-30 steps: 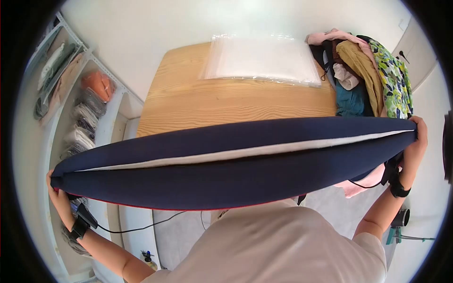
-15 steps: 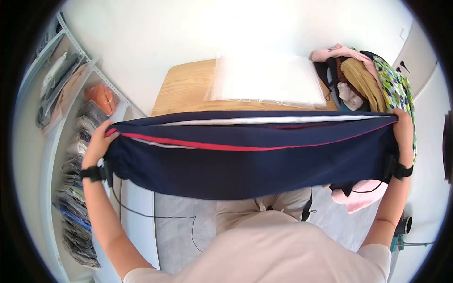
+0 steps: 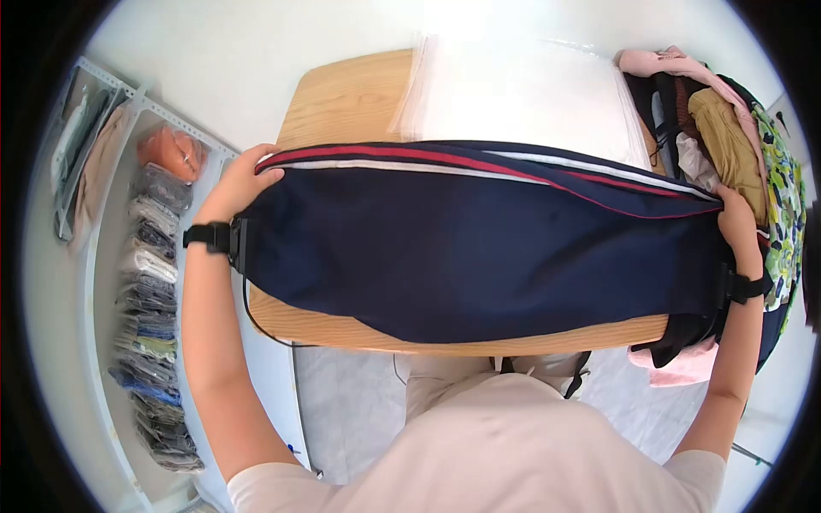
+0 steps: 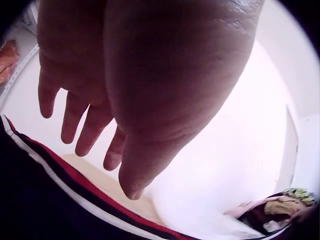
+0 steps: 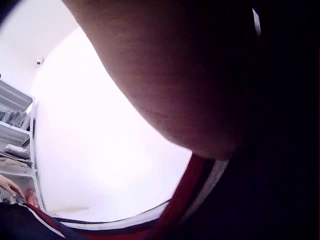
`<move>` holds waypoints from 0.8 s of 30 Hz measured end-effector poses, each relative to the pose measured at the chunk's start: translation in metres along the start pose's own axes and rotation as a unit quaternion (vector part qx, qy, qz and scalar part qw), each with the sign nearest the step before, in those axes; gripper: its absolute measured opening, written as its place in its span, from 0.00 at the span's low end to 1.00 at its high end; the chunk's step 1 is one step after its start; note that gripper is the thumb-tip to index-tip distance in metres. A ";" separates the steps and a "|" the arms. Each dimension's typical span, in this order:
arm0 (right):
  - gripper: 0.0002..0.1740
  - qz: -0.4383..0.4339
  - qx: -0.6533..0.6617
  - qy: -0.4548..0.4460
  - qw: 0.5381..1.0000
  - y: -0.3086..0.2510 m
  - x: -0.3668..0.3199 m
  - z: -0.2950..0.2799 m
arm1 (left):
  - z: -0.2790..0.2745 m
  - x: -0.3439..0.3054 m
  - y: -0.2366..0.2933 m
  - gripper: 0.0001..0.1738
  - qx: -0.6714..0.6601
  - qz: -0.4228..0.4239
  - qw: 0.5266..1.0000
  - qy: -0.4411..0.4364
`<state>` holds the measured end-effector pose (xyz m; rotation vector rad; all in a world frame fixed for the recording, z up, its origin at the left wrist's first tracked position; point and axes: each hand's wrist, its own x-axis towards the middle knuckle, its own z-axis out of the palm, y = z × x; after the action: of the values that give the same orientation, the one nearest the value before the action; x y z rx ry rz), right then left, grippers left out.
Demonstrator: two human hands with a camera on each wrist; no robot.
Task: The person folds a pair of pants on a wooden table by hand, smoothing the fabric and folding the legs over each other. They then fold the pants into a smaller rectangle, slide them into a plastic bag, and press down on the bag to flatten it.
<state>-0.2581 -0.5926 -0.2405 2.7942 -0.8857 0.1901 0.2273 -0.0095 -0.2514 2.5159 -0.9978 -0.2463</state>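
Navy pants (image 3: 479, 248) with red and white stripes stretch sideways between my hands, overlapping the wooden table (image 3: 342, 94) in the head view. The stripes run along their far edge. My left hand (image 3: 233, 192) is at the upper left corner; in the left wrist view its fingers (image 4: 92, 130) and thumb are straight and apart, just above the striped edge (image 4: 90, 185), with no cloth between them. At the other end my right hand (image 3: 740, 227) grips the upper right corner. In the right wrist view the stripes come out from under that hand (image 5: 165, 85); its fingertips are hidden.
A stack of clear plastic bags (image 3: 522, 94) lies at the back of the table. Folded clothes are heaped on the right, with tan cloth (image 3: 723, 128) and a patterned piece (image 3: 782, 205). Shelves of bagged garments (image 3: 154, 325) line the left. A cable (image 3: 256, 321) hangs from my left wrist.
The pants have moved forward from in front of my body to over the table and spread wider from front to back. Both hands came closer together, the left one moving right and forward.
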 end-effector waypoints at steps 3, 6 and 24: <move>0.17 -0.071 0.127 0.031 0.989 -0.038 -0.009 -0.018 | 0.003 -0.050 0.042 0.21 0.013 0.080 0.997 0.008; 0.16 -0.054 0.149 -0.061 0.986 -0.012 0.011 -0.009 | 0.021 -0.103 0.084 0.19 -0.045 0.096 0.994 0.026; 0.16 -0.283 0.323 0.100 0.897 -0.321 -0.144 0.000 | 0.178 -0.184 0.172 0.14 0.040 0.155 0.969 0.187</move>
<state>-0.1885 -0.2557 -0.3167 3.3859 0.1063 0.7777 -0.0674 -0.0525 -0.3327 2.3074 -1.2320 0.3558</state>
